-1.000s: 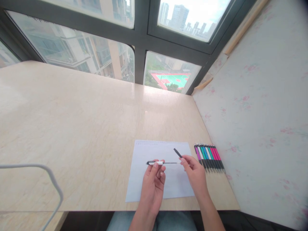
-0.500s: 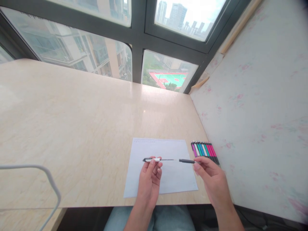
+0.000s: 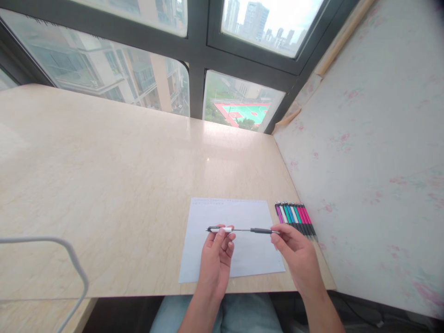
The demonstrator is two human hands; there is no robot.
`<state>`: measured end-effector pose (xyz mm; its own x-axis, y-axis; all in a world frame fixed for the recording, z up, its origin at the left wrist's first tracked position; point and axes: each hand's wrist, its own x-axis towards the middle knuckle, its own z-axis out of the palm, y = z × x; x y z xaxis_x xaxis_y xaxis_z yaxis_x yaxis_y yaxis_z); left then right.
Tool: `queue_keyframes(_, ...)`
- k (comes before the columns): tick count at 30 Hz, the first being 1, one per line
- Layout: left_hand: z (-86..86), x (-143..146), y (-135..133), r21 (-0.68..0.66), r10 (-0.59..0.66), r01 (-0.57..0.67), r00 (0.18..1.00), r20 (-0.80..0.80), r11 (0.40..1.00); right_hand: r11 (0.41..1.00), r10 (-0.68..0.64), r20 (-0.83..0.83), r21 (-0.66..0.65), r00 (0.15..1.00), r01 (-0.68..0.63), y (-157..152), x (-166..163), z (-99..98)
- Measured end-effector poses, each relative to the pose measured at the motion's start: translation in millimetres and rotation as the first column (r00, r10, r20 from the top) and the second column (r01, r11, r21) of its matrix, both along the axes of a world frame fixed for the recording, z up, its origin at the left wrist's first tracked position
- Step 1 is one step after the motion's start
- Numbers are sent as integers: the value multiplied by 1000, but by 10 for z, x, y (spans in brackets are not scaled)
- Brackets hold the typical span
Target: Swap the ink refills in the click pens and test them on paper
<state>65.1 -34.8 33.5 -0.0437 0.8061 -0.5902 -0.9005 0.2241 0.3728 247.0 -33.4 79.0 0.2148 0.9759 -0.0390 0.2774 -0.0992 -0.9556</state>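
Note:
My left hand [image 3: 218, 259] pinches the white upper half of a pen [image 3: 222, 229], from which a thin refill sticks out to the right. My right hand [image 3: 298, 261] pinches the black lower barrel [image 3: 262, 231], which is slid over the refill's tip. Both hands hover above a white sheet of paper [image 3: 231, 240] lying near the table's front edge. The two pen parts lie in one horizontal line.
A row of several pens [image 3: 294, 217] in purple, green, blue and pink lies right of the paper, beside the flowered wall [image 3: 364, 162]. A beige marble table [image 3: 104, 185] stretches to the windows. A white wire frame [image 3: 69, 263] juts in at the lower left.
The right hand first held the black barrel tilted up, then turned it level to the right of the refill, and now has slid it left onto the refill tip.

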Motion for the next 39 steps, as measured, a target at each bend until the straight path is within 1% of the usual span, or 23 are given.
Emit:
queue_keyframes(5, 17, 1, 8, 5, 2, -2, 1000, -10, 1000, 1000, 15, 20, -4, 1000, -15, -6, 10, -18)
queue_keyframes(12, 65, 27, -17, 14, -34, 34, 999, -15, 999, 999, 32, 30, -15, 999, -32, 16, -23, -33)
queue_keyframes(23, 121, 68, -35, 43, -82, 83, 996, -26, 996, 993, 115, 77, -5, 990, -115, 24, -163, -23)
queue_keyframes(28, 171, 70, -43, 33, -72, 73, 997, -33, 997, 994, 109, 96, -16, 989, -108, 24, -181, -15)
queue_keyframes(35, 138, 60, -41, 44, -89, 90, 995, -38, 995, 994, 109, 106, -43, 988, -105, 3, -202, 33)
queue_keyframes(39, 135, 52, -39, 50, -108, 110, 993, -44, 993, 994, 105, 117, -36, 988, -101, 0, -189, 26)
